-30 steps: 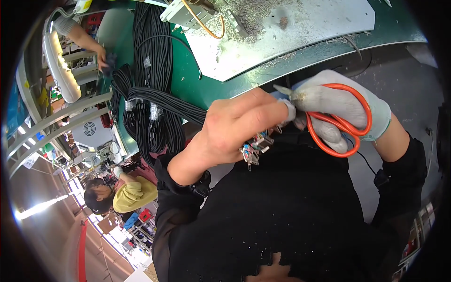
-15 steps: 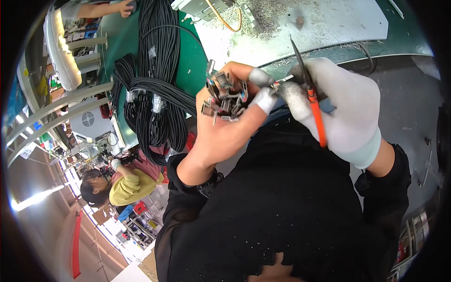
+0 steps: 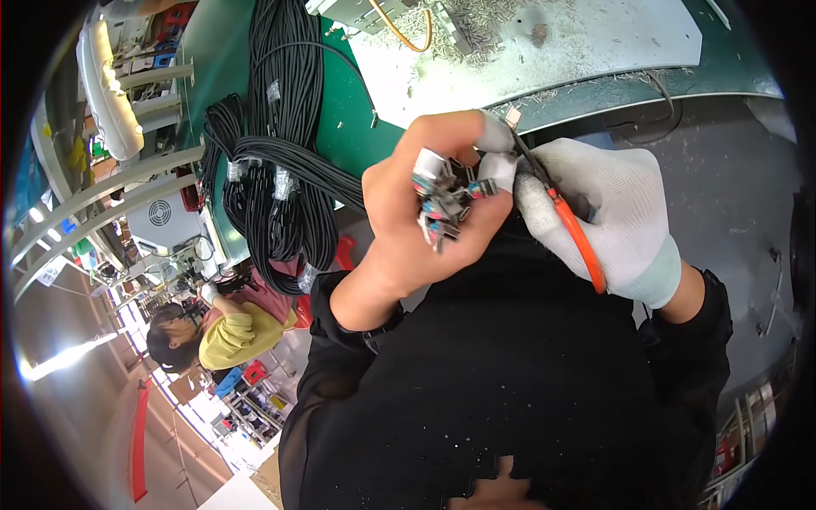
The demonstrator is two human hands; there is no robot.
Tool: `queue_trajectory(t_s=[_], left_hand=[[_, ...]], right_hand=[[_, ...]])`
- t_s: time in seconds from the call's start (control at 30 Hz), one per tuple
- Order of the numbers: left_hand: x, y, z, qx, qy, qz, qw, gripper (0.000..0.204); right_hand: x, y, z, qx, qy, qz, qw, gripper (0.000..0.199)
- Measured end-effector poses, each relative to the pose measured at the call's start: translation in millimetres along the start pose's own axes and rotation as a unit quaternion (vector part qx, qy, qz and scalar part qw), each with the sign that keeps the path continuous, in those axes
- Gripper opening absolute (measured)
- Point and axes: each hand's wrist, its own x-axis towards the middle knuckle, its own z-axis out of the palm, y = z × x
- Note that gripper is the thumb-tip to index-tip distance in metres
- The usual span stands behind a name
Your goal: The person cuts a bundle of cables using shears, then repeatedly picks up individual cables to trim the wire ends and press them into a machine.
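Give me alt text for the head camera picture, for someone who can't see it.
A bare left hand holds a cluster of small connectors, while the gloved right hand grips orange-handled scissors close against it. Beyond them, bundles of black cable lie on a green workbench.

A green tabletop runs across the upper part of the view, its edge curving with the lens. A pale, worn sheet covers its right part, strewn with small cut scraps and crossed by a loop of orange wire. On the green left part lie long bundles of black cable, bound here and there with clear ties and hanging over the near edge.
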Motion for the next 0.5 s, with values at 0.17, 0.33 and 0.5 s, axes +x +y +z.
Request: queue_trajectory(t_s=[0.17, 0.33, 0.5], left_hand=[[-1.9, -8.5, -8.5, 0.008, -0.081, 0.022, 0.996, 0.041], [-6.9, -7.8, -3.4, -0.017, -0.023, -0.011, 1.0, 0.042], [-6.3, -3.4, -5.2, -0.018, -0.049, -0.032, 0.998, 0.026]], right_hand=[[-1.7, -2.5, -7.3, 0.05, -0.04, 0.048, 0.997, 0.011], [-2.7, -0.3, -1.1, 0.07, -0.016, 0.038, 0.997, 0.012], [-4.3, 5.3, 5.1, 0.032, -0.009, 0.02, 0.999, 0.012]])
